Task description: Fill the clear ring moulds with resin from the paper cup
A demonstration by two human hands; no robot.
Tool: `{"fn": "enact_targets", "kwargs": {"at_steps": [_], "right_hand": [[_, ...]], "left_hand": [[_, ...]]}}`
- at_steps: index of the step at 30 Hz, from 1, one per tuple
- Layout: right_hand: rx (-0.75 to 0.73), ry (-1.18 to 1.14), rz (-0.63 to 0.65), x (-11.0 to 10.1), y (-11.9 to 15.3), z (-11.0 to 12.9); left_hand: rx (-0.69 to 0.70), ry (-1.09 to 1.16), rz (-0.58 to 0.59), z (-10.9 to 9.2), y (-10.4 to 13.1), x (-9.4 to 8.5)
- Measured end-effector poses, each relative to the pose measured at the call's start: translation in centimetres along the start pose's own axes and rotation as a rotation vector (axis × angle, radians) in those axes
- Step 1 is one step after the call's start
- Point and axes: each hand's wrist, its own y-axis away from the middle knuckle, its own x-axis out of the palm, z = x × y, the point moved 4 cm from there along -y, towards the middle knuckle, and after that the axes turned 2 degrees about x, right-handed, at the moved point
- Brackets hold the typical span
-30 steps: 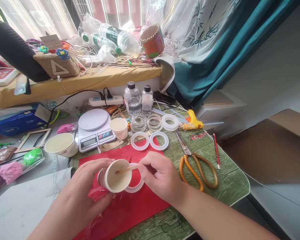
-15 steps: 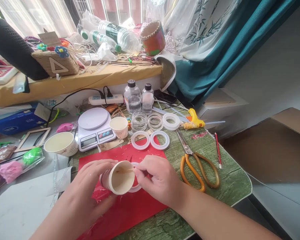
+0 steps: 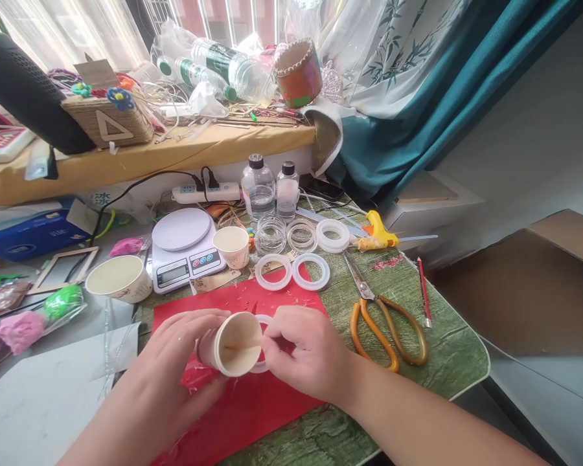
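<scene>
My left hand point(image 3: 184, 362) is wrapped round a paper cup point(image 3: 238, 362), tilted so its mouth faces me and to the right. Between the thumb and fingers of my right hand point(image 3: 306, 349) is a thin wooden stick point(image 3: 247, 349), its tip inside the cup. Partly hidden behind the cup and right hand lies a white ring mould point(image 3: 262, 320) on the red sheet point(image 3: 272, 408). Two more pale ring moulds, one left point(image 3: 273, 272) and one right point(image 3: 310, 272), lie at the sheet's far edge.
Scissors point(image 3: 366, 291), a yellow glue gun point(image 3: 379, 231) and a pencil point(image 3: 423, 291) lie to the right. Behind are clear rings point(image 3: 271, 235), bottles point(image 3: 258, 188), a kitchen scale point(image 3: 182, 230) and a small paper cup point(image 3: 231, 246). A wider paper bowl point(image 3: 119, 278) stands left.
The stick's tip has moved lower inside the cup, and my right hand has turned slightly. My left hand keeps the cup at almost the same place and tilt.
</scene>
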Motion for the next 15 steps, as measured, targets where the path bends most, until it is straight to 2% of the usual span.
{"fn": "enact_targets", "kwargs": {"at_steps": [15], "right_hand": [[0.058, -0.041, -0.019, -0.54, -0.32, -0.30]], "left_hand": [[0.040, -0.072, -0.001, -0.25, -0.38, -0.51]]}}
